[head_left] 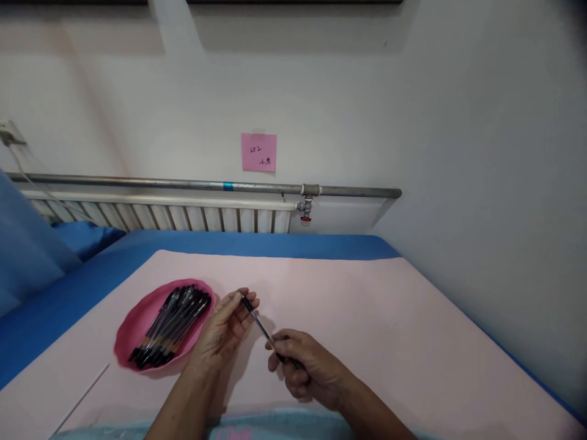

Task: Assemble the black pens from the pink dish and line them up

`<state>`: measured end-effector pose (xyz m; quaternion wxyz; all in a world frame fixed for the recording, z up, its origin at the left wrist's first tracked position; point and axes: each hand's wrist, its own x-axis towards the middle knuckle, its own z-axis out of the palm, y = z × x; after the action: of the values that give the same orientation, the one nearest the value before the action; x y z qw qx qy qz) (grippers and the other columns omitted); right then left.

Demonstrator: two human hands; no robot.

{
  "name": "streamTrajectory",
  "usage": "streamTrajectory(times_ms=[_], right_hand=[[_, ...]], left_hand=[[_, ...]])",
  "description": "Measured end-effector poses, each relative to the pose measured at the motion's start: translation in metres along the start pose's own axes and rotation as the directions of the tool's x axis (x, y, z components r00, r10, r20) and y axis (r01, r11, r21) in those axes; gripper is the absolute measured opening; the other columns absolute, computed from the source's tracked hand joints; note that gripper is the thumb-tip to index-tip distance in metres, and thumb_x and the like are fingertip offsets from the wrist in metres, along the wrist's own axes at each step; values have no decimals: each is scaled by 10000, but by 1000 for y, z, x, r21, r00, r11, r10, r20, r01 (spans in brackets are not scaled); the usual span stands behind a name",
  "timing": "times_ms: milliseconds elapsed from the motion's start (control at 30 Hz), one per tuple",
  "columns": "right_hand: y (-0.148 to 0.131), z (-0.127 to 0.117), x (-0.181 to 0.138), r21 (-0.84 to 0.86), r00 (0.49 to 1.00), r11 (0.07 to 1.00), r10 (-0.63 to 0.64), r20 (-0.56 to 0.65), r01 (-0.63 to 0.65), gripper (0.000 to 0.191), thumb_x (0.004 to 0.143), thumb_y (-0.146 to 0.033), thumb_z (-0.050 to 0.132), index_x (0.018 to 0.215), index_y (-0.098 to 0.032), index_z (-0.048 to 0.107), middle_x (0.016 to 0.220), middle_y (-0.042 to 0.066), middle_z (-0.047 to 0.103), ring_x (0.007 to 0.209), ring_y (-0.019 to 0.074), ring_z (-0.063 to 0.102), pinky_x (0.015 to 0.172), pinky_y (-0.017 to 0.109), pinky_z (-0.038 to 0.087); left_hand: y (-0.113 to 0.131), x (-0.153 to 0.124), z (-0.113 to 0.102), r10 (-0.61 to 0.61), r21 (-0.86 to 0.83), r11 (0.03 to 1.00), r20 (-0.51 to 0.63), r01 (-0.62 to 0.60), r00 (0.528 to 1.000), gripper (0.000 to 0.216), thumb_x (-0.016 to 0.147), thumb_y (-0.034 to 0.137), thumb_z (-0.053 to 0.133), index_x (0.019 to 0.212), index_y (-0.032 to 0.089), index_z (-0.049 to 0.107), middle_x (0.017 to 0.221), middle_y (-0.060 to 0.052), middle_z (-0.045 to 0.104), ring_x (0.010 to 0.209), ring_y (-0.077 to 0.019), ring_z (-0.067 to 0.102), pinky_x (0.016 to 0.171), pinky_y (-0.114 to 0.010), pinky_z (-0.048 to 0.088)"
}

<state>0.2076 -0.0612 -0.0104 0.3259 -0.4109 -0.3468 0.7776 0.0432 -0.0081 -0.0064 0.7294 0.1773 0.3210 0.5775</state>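
A slim pen (260, 324) with a clear barrel and a black front grip slants between my two hands, just above the pink sheet. My left hand (228, 324) is cupped at the front end, its thumb by the tip and its curled fingers behind the black grip. Wrapped round the rear end is my right hand (306, 366), thumb on top; the black part there is partly hidden by the fingers. Left of my left hand, a pink scalloped bowl (126, 324) holds a heap of similar black-and-clear pens (177, 324).
A pink sheet (367, 330) covers the blue surface (275, 244). A thin white stick (82, 397) lies at the front left, with light blue cloth (284, 425) along the near edge. Behind stand a radiator (206, 219), a metal pipe (174, 183) and a wall with a pink note (259, 153).
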Motion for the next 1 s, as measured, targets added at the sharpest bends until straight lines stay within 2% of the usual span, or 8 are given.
streamTrajectory(times_ms=[100,267,433,533,600,767,933,1000], right_hand=[[1,-1,0,26,1000,1000,-12,13,12,172,708,-299,508,754,-136,538,596,-32,550,315,-9,209,347,178,146],[2,-1,2,-26,995,996,-83,-57,82,176,618,-193,615,706,-173,464,562,-72,516,313,-2,264,345,181,153],[-1,1,0,48,1000,999,6,0,-6,192,712,-320,532,786,-143,526,620,-26,546,324,-12,211,358,182,139],[-1,1,0,36,999,999,-24,-41,25,95,665,-224,540,706,-152,493,563,-48,512,325,-10,213,362,187,135],[-1,1,0,36,995,998,-55,-85,58,158,624,-175,591,702,-173,454,558,-74,493,329,-11,216,370,184,134],[-1,0,0,87,1000,996,23,-9,-22,213,693,-322,564,807,-146,527,644,-29,542,348,-14,197,380,178,116],[0,2,1,0,992,997,-71,-103,72,128,615,-162,581,685,-164,474,554,-67,503,318,-7,236,364,189,142],[0,2,1,18,994,998,-64,-92,66,142,638,-197,589,734,-170,487,592,-58,530,324,-5,242,365,187,155]], left_hand=[[2,1,0,8,-8,1000,0,-8,1000,106,776,101,553,836,111,640,806,-89,679,750,-165,651,701,-279,531],[3,1,-1,7,-2,1000,11,-7,1000,104,776,111,561,845,111,638,825,-88,678,777,-172,649,724,-288,527],[3,1,0,1,4,1000,-1,-1,1000,104,782,114,554,841,110,639,815,-95,678,766,-172,650,717,-293,529],[3,1,-1,-4,10,1000,-3,4,1000,107,782,107,551,847,106,636,814,-98,679,758,-171,651,711,-287,530],[3,1,-1,-2,11,1000,-2,2,1000,107,780,104,554,852,107,633,813,-98,679,759,-172,651,707,-286,530],[3,1,0,-2,12,1000,-16,3,1000,113,788,105,542,858,108,630,806,-97,680,743,-171,652,693,-290,534],[3,2,-1,-6,17,1000,-5,6,1000,112,789,104,541,853,107,633,815,-100,681,758,-171,652,712,-288,530],[3,2,-1,-7,13,1000,-9,7,1000,119,798,103,528,850,107,634,814,-98,682,755,-172,653,708,-289,531]])
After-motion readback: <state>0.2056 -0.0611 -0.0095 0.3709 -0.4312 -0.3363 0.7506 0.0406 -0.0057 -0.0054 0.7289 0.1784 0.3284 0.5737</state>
